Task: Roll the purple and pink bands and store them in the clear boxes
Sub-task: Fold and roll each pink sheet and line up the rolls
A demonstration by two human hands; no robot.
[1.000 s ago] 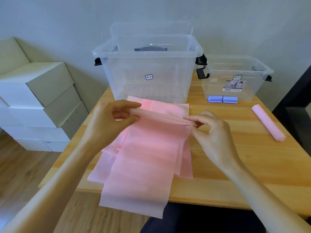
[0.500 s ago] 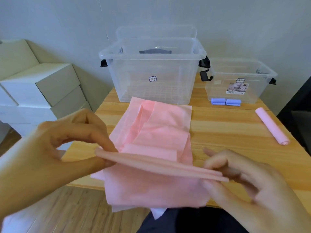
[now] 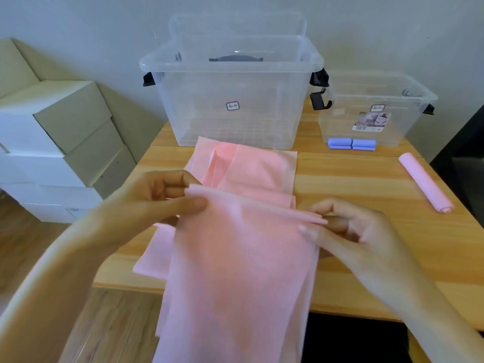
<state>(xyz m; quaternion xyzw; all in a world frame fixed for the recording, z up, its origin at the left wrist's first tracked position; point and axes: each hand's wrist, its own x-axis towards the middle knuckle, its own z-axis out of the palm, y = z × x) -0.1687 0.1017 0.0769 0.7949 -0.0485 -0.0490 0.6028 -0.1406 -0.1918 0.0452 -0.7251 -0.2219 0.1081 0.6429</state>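
Wooden table [image 3: 366, 184], pale plank top, set against a grey wall; white cartons [image 3: 52, 153] stacked on the floor outward of the left hand.

Pink band [image 3: 235, 258]: thin, matte, limp sheet. Its folded top edge runs crosswise between the two grips; its long axis falls from that edge toward the person and over the table's near edge. More pink sheet lies flat beyond the grips.

Left hand [image 3: 146, 205]: thumb and fingers pinch the edge's left end. Right hand [image 3: 348, 231]: fingertips pinch its right end. Both equally near; rolling would likely run down the hanging length.

Rolled pink band [image 3: 425, 182]: firm cylinder, well beyond the right hand. Rolled purple bands [image 3: 351, 144]: touching the small clear box [image 3: 377, 100]. Large clear box [image 3: 230, 100]: rigid, straight beyond the grips.
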